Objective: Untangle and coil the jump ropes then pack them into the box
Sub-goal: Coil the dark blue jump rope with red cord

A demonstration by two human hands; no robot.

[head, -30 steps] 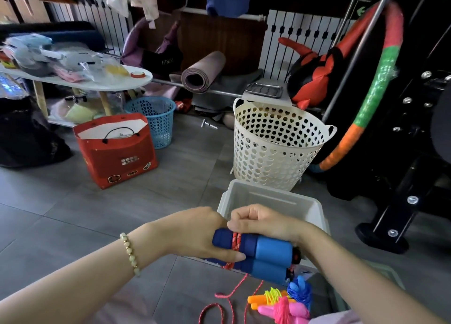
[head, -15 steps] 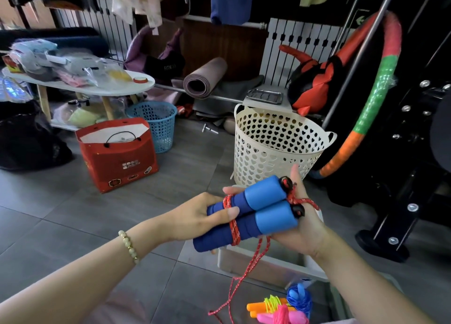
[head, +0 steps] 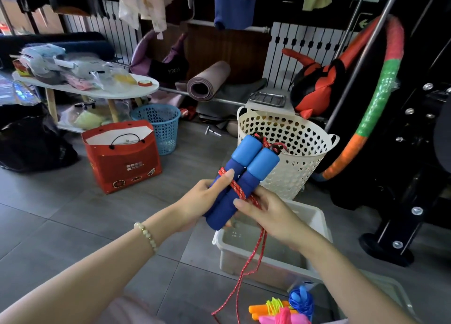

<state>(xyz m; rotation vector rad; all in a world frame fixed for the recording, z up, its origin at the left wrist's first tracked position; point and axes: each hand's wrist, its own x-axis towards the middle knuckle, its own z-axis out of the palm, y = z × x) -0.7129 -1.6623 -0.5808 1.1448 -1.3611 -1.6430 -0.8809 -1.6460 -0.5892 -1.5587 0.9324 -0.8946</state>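
A bracelet (head: 146, 235) of pale round beads is being worn behind the left hand (head: 199, 201); pink cloth (head: 127, 310) is being seen below the bracelet.

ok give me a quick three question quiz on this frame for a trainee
1. True or false: the red rope is fully wound round the blue handles, with no slack left.
2. The handles' light-blue ends point: A up, toward the white basket; B straight down; C back at the person.
3. Fill in: the left hand grips the handles while the right hand holds the red ____.
Key: 1 false, a length hangs loose below the hands. 2 A. 3 rope.
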